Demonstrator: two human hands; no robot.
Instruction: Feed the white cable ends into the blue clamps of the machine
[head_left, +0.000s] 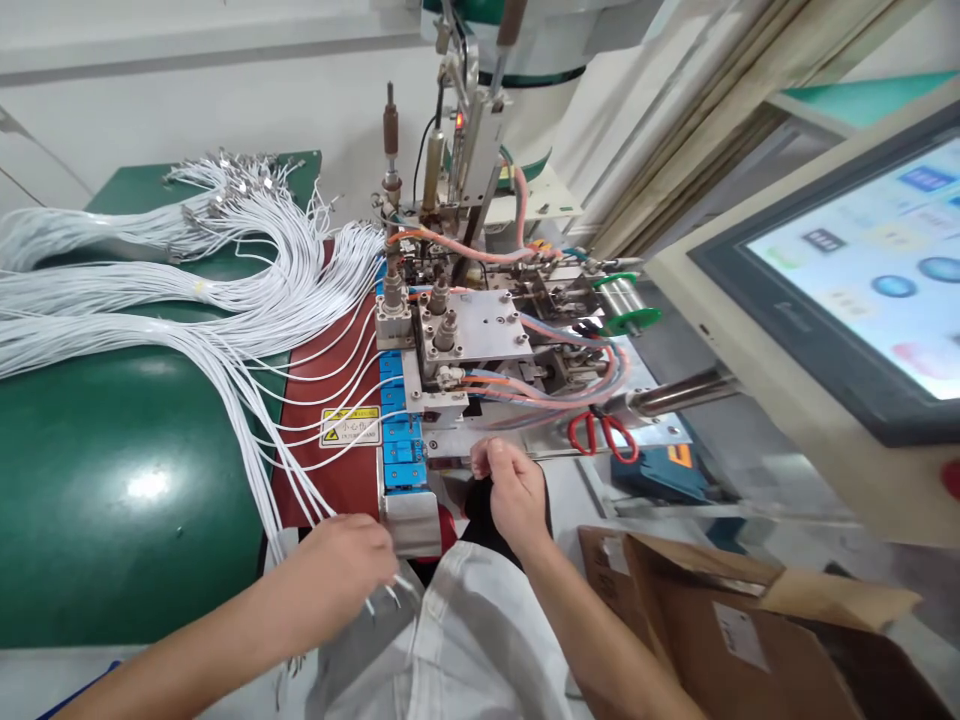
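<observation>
My left hand (349, 553) is closed around several white cables (251, 440), whose stripped-looking ends poke out past the fingers above my lap. The cables run back across a green table to a large bundle. My right hand (514, 492) is closed in front of the machine, its fingers curled with thumb and forefinger together; whatever may be in them is hidden. Between the hands lies the near end of a row of blue clamp blocks (403, 450). Single white cables rest in the farther blocks, leading under the machine's metal head (480, 325).
A green table (127, 500) carries the cable bundle at left. Red-handled scissors (602, 435) lie at the machine's front, near a solder-like wire spool (628, 305). At right are a touch screen (862, 260) and an open cardboard box (712, 620). A warning label (350, 426) marks the red plate.
</observation>
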